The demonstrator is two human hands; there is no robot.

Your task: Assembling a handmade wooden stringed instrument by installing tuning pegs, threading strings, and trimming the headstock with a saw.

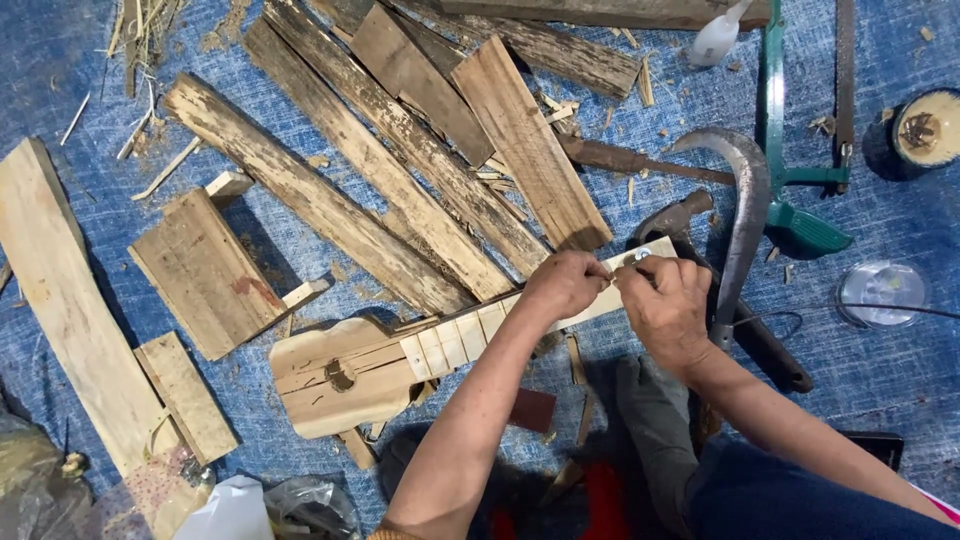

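Beside the curved sickle, both hands pinch the small wooden guitar's neck, perhaps fitting a peg.

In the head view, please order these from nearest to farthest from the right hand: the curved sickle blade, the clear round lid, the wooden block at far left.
Measured from the right hand:
1. Curved sickle blade, just beside the hand, on its right.
2. Clear round lid, farther right on the blue mat.
3. Wooden block, far to the left.
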